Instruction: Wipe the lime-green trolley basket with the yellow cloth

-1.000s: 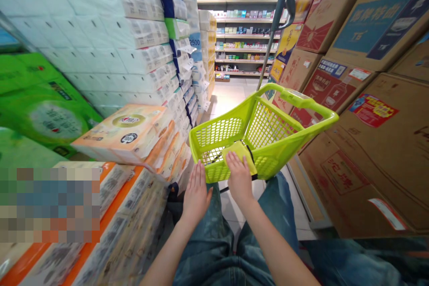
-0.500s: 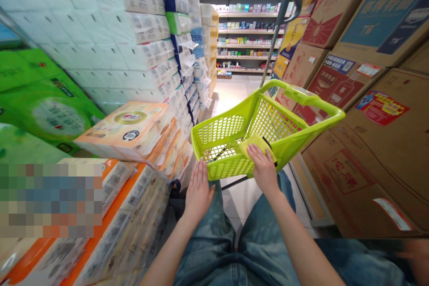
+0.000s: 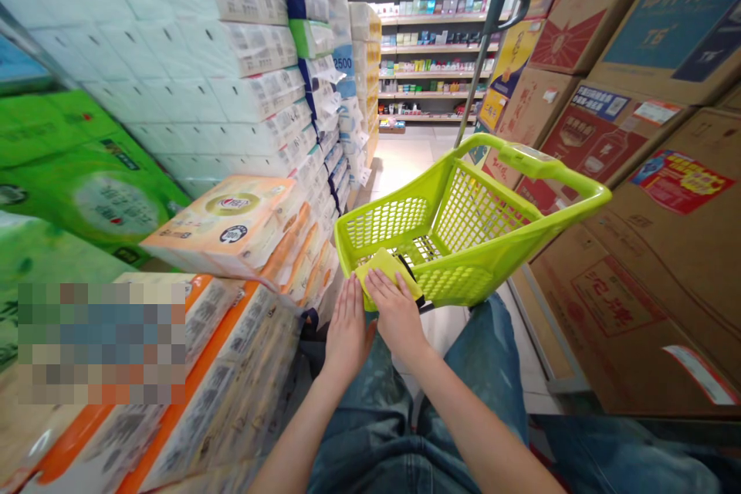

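A lime-green plastic shopping cart basket (image 3: 463,278) with lattice sides tilts in front of me between my knees. My right hand (image 3: 397,316) presses a yellow cloth (image 3: 383,261) with a dark edge strip over the basket's near rim, close to its left corner. The fingers lie over the cloth, which drapes partly inside. Beside it my left hand (image 3: 347,324) rests with straight fingers against the near-left corner of the basket, the thumb apart. The two hands are almost touching.
Stacked white tissue packs (image 3: 174,93) and orange-trimmed packs (image 3: 231,224) rise on the left. Cardboard cartons (image 3: 665,270) line the right. A grey-handled pole (image 3: 480,62) stands behind the basket. Shelves (image 3: 434,50) of small goods close off the aisle's far end.
My right hand has slid left along the near rim with the yellow cloth, up to my left hand. The left hand stays at the basket's corner. The view has shifted slightly.
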`<state>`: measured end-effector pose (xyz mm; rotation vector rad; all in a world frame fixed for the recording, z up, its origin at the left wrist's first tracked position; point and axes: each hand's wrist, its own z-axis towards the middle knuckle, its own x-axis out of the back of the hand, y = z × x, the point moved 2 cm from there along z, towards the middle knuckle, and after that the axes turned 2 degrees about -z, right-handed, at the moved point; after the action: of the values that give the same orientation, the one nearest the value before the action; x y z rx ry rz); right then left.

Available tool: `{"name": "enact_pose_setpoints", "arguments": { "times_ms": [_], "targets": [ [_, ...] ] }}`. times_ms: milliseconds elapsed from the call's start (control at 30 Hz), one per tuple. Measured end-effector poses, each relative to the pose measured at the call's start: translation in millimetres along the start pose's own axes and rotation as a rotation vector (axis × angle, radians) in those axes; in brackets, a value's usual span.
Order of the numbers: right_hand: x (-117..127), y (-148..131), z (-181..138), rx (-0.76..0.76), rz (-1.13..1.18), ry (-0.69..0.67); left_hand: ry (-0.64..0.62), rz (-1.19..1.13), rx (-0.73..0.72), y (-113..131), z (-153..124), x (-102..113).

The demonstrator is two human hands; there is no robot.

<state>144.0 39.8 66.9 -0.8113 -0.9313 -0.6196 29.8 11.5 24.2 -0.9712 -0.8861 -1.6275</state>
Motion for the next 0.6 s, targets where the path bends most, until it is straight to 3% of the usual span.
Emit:
{"name": "enact_pose_setpoints", "arguments": {
  "times_ms": [100, 200, 300, 400, 600],
  "targets": [
    [23.2, 39.6, -12.4, 0.001, -0.016, 0.025, -0.002, -0.043, 0.003, 0.1, 1.1, 2.1],
    [48.3, 84.0, -23.3, -0.11, -0.078, 0.108, 0.0, -0.078, 0.009, -0.1, 2.2, 3.0],
    [57.1, 102.3, -26.3, -0.221, -0.119, 0.188, -0.005, -0.084, 0.009, -0.1, 2.5, 2.3],
    [39.5, 78.8, -20.5, -0.244, -0.124, 0.208, 0.003, -0.08, 0.021, -0.2, 1.7, 0.9],
    [-16.7, -2.3, -6.5, -0.043, -0.05, 0.097, 0.023, -0.026, 0.0, 0.0, -1.2, -0.8]
  ]
}}
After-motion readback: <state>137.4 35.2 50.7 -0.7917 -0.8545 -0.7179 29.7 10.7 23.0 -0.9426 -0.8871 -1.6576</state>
